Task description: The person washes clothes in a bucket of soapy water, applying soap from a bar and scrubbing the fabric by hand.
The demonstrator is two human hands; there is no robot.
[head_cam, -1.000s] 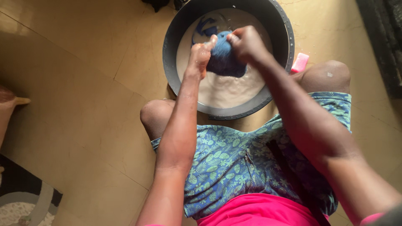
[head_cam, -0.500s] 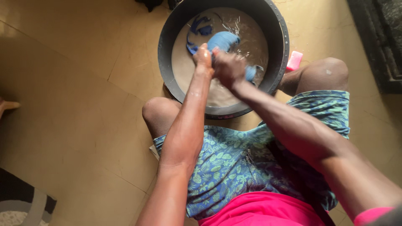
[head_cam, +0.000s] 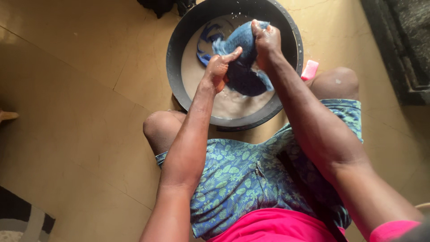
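A wet blue cloth [head_cam: 241, 67] is bunched up above cloudy, soapy water in a round black basin [head_cam: 177, 71] on the floor between my knees. My left hand [head_cam: 219, 67] grips the cloth's left side with the thumb stretched out. My right hand [head_cam: 265, 41] clutches the top of the same cloth from the right. A darker part of the cloth hangs down into the water, and more blue fabric lies in the water at the basin's far left.
A pink bar of soap [head_cam: 309, 70] lies on the tan floor just right of the basin, by my right knee [head_cam: 336, 83]. A dark mat [head_cam: 398, 40] fills the top right corner. Dark fabric [head_cam: 163, 5] lies behind the basin. A patterned rug [head_cam: 22, 219] shows at the bottom left.
Both hands rubbed the cloth down near the water half a second ago, then lifted it and spread apart again. The view has shifted slightly left.
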